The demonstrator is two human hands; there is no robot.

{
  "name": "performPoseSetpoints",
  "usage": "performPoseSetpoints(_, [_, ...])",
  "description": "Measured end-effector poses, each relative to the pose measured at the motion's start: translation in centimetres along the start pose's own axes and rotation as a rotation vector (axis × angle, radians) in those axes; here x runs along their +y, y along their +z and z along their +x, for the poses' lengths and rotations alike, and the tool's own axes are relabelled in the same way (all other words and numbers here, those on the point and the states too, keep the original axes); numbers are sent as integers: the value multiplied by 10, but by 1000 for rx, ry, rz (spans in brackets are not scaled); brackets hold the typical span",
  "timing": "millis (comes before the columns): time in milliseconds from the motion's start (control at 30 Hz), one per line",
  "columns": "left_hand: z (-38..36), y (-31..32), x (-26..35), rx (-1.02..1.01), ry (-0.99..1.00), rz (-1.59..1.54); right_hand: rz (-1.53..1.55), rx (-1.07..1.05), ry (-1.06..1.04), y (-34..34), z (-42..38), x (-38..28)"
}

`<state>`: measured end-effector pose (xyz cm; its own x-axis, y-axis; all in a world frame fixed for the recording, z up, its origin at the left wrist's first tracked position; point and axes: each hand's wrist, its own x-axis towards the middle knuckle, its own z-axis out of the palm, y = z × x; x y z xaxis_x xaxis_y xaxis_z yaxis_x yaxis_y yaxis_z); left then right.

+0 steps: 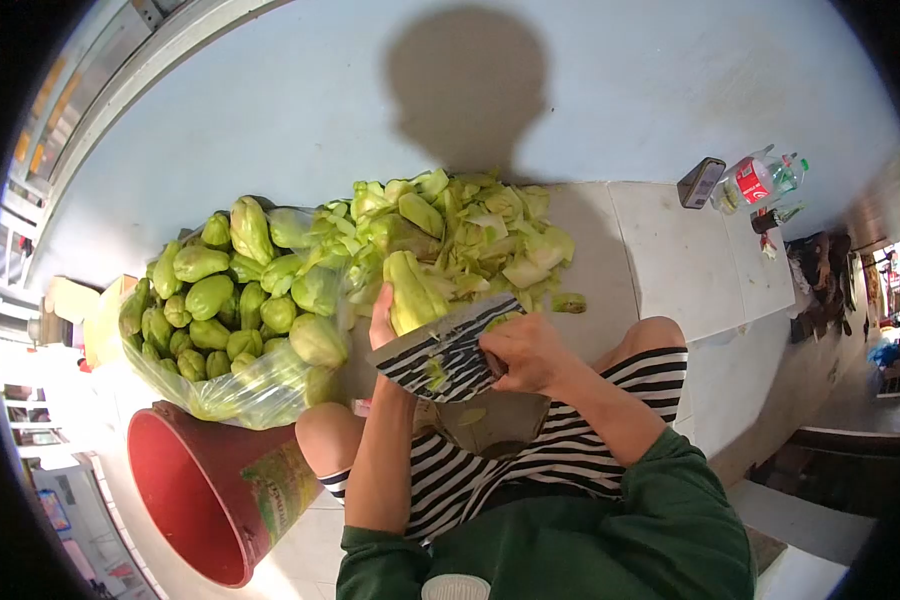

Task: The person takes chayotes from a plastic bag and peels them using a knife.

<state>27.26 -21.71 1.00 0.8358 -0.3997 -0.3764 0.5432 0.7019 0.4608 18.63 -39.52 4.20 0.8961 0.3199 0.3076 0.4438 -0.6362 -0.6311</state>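
- Left hand [381,318] curls round a squash [414,285] at eleven o'clock from the lap [575,450], apparently to steady it.
- Right hand [528,352] is wrapped round a knife [440,350], probably to control it.

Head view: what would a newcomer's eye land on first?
Probably the broad, striped-looking blade in the right hand at the centre, next to the pale chayote in the left hand. Then the dark head-shaped shadow on the wall above. At left, a clear bag of green chayotes, with a red bucket below.
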Motion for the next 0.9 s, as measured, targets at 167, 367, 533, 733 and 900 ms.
performPoseSetpoints(167, [-8,6,-1,20,35,56,-21,23,180,15,-3,29])
performPoseSetpoints(367, [-5,-3,-5,-70,-52,-5,-53,6,34,4,1,14])
performPoseSetpoints(533, [-11,7,-6,24,-3,103,-17,40,212,-1,4,19])
performPoseSetpoints(733, [-3,-8,-5,3,-20,69,-3,-9,154,7,1,16])
performPoseSetpoints(900, [-14,21,-10,74,23,57,-104,94,237,0,6,25])
